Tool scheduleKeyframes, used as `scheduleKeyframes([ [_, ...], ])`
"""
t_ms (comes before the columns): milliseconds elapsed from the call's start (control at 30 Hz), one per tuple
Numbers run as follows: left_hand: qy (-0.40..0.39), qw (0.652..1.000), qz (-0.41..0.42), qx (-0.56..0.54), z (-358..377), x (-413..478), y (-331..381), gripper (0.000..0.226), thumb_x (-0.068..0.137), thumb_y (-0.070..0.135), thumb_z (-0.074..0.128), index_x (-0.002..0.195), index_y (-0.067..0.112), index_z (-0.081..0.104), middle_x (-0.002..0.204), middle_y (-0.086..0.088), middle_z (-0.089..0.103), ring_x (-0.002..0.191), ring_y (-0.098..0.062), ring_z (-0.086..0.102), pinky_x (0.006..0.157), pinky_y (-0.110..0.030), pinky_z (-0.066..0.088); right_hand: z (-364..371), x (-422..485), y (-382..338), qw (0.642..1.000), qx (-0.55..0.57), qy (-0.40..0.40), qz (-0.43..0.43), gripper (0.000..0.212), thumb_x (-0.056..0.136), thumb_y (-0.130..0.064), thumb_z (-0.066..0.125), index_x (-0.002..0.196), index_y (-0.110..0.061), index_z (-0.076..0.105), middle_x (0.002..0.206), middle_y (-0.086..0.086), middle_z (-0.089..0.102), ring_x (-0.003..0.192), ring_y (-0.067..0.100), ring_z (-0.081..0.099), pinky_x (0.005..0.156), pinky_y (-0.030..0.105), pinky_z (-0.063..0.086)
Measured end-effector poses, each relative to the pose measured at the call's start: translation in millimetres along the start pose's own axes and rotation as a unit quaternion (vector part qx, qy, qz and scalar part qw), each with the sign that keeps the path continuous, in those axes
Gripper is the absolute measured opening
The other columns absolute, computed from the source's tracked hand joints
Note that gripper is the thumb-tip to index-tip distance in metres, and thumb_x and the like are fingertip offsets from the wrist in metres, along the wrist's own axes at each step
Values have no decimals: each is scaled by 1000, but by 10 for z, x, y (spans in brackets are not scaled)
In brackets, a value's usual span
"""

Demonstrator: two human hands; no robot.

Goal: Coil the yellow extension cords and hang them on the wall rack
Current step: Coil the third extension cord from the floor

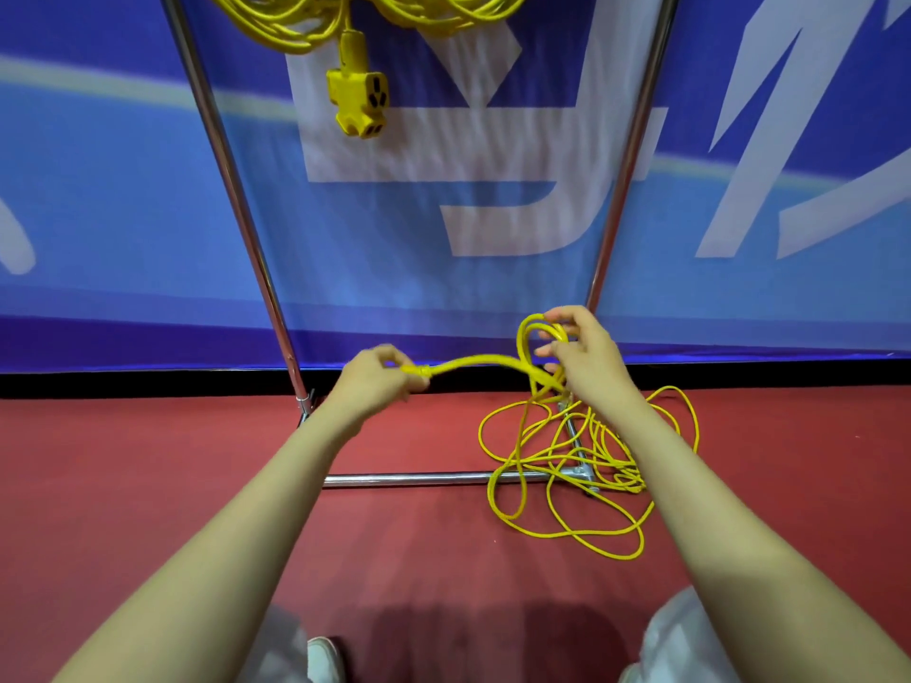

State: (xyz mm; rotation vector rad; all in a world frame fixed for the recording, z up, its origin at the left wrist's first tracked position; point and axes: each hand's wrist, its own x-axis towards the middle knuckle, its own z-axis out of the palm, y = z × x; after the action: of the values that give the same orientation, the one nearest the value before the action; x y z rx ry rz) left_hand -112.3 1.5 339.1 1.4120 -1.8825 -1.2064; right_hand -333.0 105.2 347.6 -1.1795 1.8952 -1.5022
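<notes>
Pinching a raised stretch of yellow extension cord in curled left hand. Gripping several small loops of the same cord in right hand, at 3 o'clock from the left. Trailing down in a loose tangle onto red floor at 6 o'clock of right hand, crossing chrome rack base. Hanging at 12 o'clock: coiled yellow cords, socket block dangling beneath.

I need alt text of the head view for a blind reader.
Two hands hold a yellow cord: the right hand grips a few small loops, the left hand pinches the stretch between them. The rest lies tangled on the red floor over a metal rack's base; more coiled cords hang above.
</notes>
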Motion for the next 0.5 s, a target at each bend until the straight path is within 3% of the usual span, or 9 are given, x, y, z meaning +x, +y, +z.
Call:
scheduleKeyframes([
  [100, -57, 979, 24, 196, 64, 12, -150, 18, 72, 13, 78, 86, 18, 68, 82, -1, 71, 80, -17, 63, 70, -28, 47, 13, -7, -56, 993, 111, -30, -5, 28, 93, 7, 45, 112, -13, 42, 103, 5, 63, 78, 11, 65, 72, 29, 54],
  [167, -58, 974, 36, 218, 144, 29, -176, 44, 72, 13, 81, 113, 14, 66, 114, -5, 67, 106, -21, 61, 87, -30, 47, 44, -27, -82, 991, 121, -59, -21, 24, 94, 6, 45, 110, -11, 42, 100, 4, 64, 76, 9, 66, 71, 27, 56],
  [233, -60, 988, 41, 137, 229, 15, -103, 69, 72, 14, 82, 134, 14, 52, 133, -7, 54, 123, -21, 51, 99, -32, 42, 82, -59, -105, 988, 118, -92, -36, 22, 95, 6, 44, 105, -13, 47, 99, 3, 65, 76, 9, 66, 75, 29, 55],
  [300, -78, 996, 50, -12, 309, -38, 26, 75, 76, 16, 80, 141, 19, 44, 137, -1, 48, 129, -16, 44, 102, -31, 40, 110, -74, -124, 984, 125, -117, -45, 24, 96, 5, 43, 101, -17, 50, 98, 3, 66, 78, 9, 66, 81, 33, 54],
  [400, -121, 981, 119, -92, 375, -79, 111, 43, 87, 17, 69, 128, 22, 56, 127, 5, 60, 121, -10, 53, 104, -31, 41, 153, -98, -135, 973, 145, -174, -46, 24, 97, 4, 43, 102, -17, 53, 97, 3, 65, 81, 9, 66, 86, 32, 52],
  [500, -93, 980, 145, -96, 378, -109, 122, 6, 91, 16, 64, 96, 19, 65, 94, -2, 72, 89, -12, 67, 87, -32, 53, 218, -116, -139, 974, 130, -179, -48, 24, 97, 2, 44, 102, -19, 54, 97, 2, 64, 83, 9, 66, 86, 29, 52],
])
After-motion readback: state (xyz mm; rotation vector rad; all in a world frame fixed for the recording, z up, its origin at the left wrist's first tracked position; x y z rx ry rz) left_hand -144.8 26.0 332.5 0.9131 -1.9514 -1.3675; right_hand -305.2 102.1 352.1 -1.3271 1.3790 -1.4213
